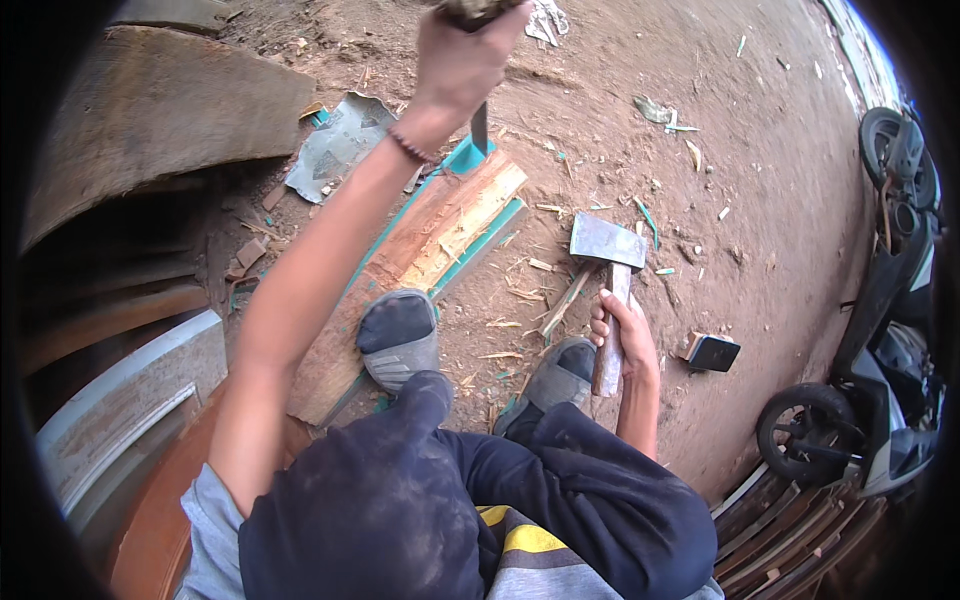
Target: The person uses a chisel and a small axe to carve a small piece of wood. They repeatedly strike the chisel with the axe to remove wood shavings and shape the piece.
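A thick wooden beam with teal painted sides and a raw, splintered pale face lies on the dirt, my left foot on top of it. My left hand is closed around a chisel-like tool at the beam's far end. Its narrow grey blade points down at the teal edge there; the worn brown top is cut off by the picture's edge. In my right hand is a hatchet, gripped by its wooden handle. The broad metal head is raised to the right of the beam.
Splinters and teal chips litter the dirt. A crumpled grey sheet lies beyond the beam. Large curved boards stand at the left. On the right are a small black device on a block, a motorbike and stacked slats.
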Tool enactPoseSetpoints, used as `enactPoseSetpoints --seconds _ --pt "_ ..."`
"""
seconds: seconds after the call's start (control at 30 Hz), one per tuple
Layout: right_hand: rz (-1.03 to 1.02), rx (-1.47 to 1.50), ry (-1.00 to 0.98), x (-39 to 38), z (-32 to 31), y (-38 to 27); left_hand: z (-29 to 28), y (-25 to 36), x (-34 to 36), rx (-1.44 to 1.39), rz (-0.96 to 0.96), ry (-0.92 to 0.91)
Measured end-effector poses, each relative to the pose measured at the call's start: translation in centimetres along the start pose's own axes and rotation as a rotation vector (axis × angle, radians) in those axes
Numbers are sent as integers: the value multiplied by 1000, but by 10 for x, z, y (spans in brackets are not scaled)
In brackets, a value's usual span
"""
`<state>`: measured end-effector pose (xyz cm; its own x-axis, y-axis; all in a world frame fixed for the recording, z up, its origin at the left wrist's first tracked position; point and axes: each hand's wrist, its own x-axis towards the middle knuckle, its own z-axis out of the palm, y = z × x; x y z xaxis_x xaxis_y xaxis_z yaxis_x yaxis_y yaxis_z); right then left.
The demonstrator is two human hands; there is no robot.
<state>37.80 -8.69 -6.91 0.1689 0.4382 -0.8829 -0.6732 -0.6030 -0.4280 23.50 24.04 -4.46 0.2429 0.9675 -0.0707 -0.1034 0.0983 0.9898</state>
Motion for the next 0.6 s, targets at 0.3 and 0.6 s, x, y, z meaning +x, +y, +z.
enactPoseSetpoints --seconds 0.3,0.6 --pt "-31 26 -10 -4 2 -6 56 -56 35 196 168 -144" --pt "53 1 -94 -1 -11 -23 73 -69 61 410 274 -300"
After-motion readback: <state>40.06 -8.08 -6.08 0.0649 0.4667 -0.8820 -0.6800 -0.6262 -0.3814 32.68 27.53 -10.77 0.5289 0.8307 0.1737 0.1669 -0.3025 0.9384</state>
